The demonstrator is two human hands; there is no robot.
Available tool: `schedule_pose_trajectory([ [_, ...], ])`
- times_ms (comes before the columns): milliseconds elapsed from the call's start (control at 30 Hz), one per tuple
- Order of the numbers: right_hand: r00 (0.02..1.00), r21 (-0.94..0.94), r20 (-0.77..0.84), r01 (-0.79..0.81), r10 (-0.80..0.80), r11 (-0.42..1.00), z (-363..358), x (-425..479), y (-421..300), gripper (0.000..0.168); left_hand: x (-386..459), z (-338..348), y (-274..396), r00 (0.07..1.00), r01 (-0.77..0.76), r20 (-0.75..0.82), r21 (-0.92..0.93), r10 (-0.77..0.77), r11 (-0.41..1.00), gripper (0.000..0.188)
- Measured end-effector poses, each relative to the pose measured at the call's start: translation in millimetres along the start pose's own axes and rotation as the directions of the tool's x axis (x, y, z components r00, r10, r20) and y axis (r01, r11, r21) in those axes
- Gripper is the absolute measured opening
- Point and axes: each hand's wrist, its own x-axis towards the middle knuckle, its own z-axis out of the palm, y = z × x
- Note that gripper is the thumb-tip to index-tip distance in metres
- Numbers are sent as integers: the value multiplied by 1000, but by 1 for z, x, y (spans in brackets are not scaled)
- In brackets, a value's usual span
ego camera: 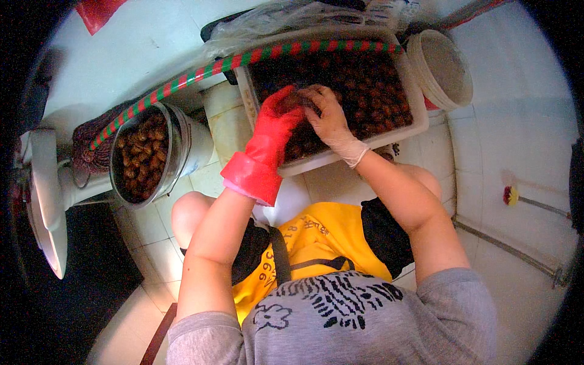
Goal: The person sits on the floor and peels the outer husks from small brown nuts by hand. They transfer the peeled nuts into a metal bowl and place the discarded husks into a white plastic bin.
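Note:
A white rectangular tub (410, 123) holds many small brown rounded items (374, 98) in what looks like dark liquid. My left hand (278, 118), in a thick red rubber glove with a folded cuff, is over the tub's near left part, its fingers curled around something dark and blurred. My right hand (326, 112), in a thin pale disposable glove, meets it from the right, fingers bent and fingertips close to the red glove. What lies between the two hands is too dark to name. A red-and-green striped tube (196, 76) crosses the tub's far side.
A metal-rimmed bucket (171, 155) of brown, ridged items stands at the left, beside a dark mesh bundle (93, 137). Behind the tub lies clear plastic sheeting (273, 27). A white bucket (445, 68) stands at the tub's right. A metal pipe (502, 246) runs along the right wall.

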Motion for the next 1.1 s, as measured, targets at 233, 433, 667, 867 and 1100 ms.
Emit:
schedule_pose_trajectory([
  [233, 995, -79, 56, 87, -82, 993, 1, 3, -1, 40, 0, -12, -11, 998, 19, -64, 215, -6, 976, 49],
  [433, 921, -374, 164, -274, 354, 886, 10, -12, 31, 38, 1, -11, -6, 992, 6, -114, 455, 51, 890, 37],
  [667, 986, -177, 151, 104, -77, 979, -2, -5, -25, 35, 0, -17, -2, 991, 47, -126, 656, 48, 753, 41],
  [867, 976, -292, 188, 163, -111, 942, -5, 7, -25, 26, -2, -2, 8, 997, 67, -70, 798, -19, 598, 40],
  [1100, 966, -301, 254, 125, -47, 946, 9, 2, -40, 21, 5, -25, -8, 996, 88, -52, 714, -72, 694, 47],
])
